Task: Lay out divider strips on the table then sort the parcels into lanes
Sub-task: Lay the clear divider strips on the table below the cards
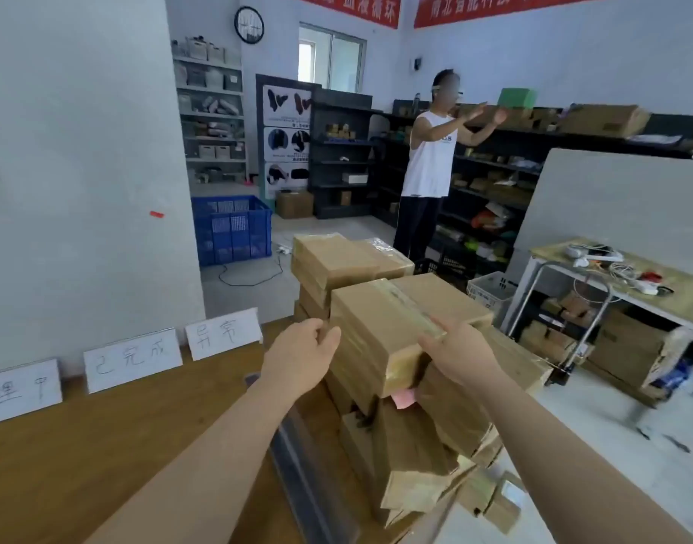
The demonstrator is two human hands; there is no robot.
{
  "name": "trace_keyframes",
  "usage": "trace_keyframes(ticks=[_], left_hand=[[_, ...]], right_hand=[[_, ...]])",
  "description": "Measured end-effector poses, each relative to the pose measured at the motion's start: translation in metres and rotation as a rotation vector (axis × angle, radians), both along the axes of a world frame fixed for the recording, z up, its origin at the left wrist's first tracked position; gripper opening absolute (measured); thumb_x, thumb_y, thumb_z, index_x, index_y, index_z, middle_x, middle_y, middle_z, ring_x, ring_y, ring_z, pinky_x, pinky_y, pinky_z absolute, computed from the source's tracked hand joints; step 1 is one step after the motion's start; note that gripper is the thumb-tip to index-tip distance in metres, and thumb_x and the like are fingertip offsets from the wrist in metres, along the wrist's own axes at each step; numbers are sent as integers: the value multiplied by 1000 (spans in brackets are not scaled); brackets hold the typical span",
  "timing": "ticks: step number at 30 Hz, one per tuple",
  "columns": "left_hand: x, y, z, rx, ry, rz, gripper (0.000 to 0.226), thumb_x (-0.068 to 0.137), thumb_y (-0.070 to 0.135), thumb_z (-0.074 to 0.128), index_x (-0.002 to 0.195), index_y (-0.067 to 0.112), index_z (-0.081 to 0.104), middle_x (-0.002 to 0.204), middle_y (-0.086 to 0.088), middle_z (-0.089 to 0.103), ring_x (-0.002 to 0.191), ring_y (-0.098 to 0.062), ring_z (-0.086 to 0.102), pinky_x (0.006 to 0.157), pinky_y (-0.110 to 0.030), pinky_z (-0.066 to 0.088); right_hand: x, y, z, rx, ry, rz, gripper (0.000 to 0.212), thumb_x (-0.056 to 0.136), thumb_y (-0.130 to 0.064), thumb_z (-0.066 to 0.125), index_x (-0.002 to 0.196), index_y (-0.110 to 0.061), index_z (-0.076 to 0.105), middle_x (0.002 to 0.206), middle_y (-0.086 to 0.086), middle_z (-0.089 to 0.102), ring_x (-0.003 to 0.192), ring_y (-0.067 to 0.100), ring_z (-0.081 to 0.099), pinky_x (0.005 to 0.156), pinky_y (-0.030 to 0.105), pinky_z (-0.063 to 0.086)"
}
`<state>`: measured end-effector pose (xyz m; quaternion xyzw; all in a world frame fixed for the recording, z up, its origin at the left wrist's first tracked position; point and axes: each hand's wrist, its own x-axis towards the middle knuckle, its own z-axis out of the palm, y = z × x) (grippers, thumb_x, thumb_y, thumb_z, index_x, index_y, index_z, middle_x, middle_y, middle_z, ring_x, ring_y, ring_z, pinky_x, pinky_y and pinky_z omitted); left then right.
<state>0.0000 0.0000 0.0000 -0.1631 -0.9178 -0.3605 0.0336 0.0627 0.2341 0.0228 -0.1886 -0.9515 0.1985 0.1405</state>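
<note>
Gripping the top brown taped cardboard parcel (380, 331) with both hands on a pile of like parcels (427, 445).
The left hand (301, 359) curls round the parcel's left edge; the right hand (460, 353) clasps its near right corner, fingers on top. The pile stands at the right end of the wooden table (121, 445), with a grey strip (301, 465) lying just beside it.

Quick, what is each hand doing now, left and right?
Left hand: grips the top parcel at its left side.
Right hand: grips the same parcel at its right edge.
</note>
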Motion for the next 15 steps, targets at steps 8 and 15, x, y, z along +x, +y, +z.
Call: trace_keyframes(ticks=[8,15], left_hand=[[-21,66,-13,161,-412,17,78,95,65,34,152,14,29,155,-8,36,140,-27,36,111,-41,32],[-26,89,-29,540,-807,89,77,91,69,40,154,38,10,150,-6,41,133,-36,41,106,-63,36]], right_hand=[[-34,27,-7,-125,-44,53,51,91,-37,59,136,-15,49,105,2,60,82,14,53,69,25,42],[-45,28,-16,-208,-16,93,49,90,-34,62,133,-12,55,112,1,64,94,15,57,80,25,45]])
